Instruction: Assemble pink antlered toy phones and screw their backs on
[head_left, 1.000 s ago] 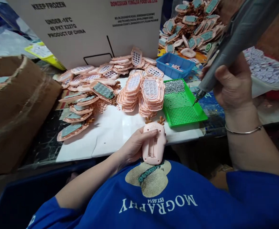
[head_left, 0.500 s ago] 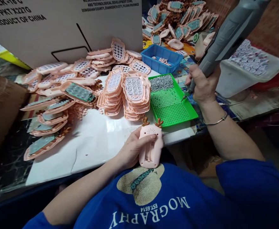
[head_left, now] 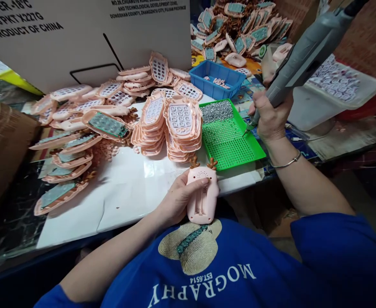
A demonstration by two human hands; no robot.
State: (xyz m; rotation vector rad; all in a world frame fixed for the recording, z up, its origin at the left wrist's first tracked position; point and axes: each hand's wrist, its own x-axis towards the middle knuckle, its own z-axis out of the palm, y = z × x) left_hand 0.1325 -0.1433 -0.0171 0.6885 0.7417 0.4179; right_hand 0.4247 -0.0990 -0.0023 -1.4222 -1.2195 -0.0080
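Observation:
My left hand (head_left: pixel 177 194) is closed round a pink toy phone (head_left: pixel 207 203) with brown antlers, held back side up against my shirt. Its battery bay and screw holes face me, and my thumb lies across the upper back. In my right hand (head_left: pixel 273 115) is a grey electric screwdriver (head_left: pixel 306 57), tilted with its bit pointing down-left. The bit tip hangs over the right part of a green perforated tray (head_left: pixel 255 156). Small silver screws (head_left: pixel 218 111) are heaped at that tray's far end. I cannot tell whether a screw is on the bit.
Stacked pink shells with white keypads (head_left: pixel 181 122) stand left of the tray. Further left lie half-shells with green circuit boards (head_left: pixel 58 194). Behind are a blue bin (head_left: pixel 218 87), a large carton (head_left: pixel 88 38) and a heap of shells (head_left: pixel 236 30). A translucent tub (head_left: pixel 310 113) stands right.
The screwdriver and my right hand have shifted slightly left and down, with the bit still over the tray. The left hand keeps its hold on the toy phone. The camera view has shifted slightly.

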